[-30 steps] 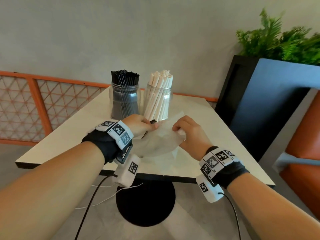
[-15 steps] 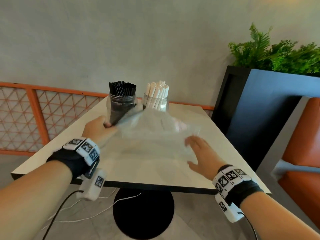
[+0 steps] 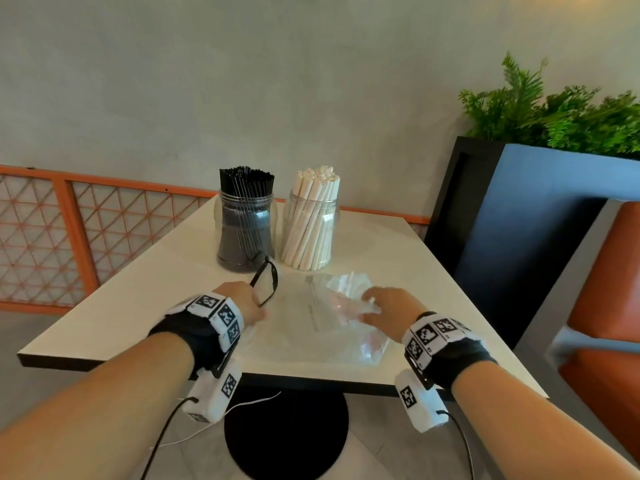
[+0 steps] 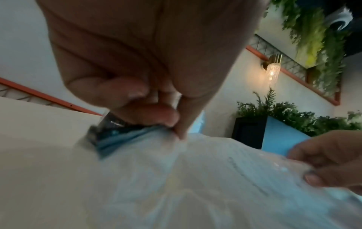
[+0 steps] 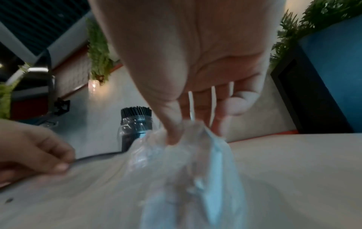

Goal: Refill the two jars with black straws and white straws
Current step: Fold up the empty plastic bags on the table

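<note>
— Jars first: where do they stand for you?

— Your two jars sit side by side near the far edge of the worktop (image 3: 145, 292). The black-straw jar (image 3: 245, 233) is on the left, packed with black straws (image 3: 246, 181); the white-straw jar (image 3: 309, 233) is on the right, holding white straws (image 3: 317, 202) that lean a little. Both stand upright, beyond your hands and apart from them.

— What do my hands have?

— Your left hand (image 3: 242, 301) has its fingers curled, pinching a thin black loop (image 3: 266, 282) that rises toward the black-straw jar. In the left wrist view the thumb and fingertips (image 4: 149, 114) also pinch an edge of the clear plastic bag (image 3: 332, 323). Your right hand (image 3: 388, 308) lies on the bag's far part, fingers bent down and gathering crumpled plastic; the right wrist view shows the thumb pressed into that bunch.

— What is hard to make out?

— The bag is nearly see-through and blurs into the pale worktop, so its outline is uncertain. It lies flat between your hands, near the front edge. Something white pokes from the crumpled end just past your right fingers; I cannot tell if it is a straw. Both wrist views are smeared, and your palms hide most of what lies under them.
</note>
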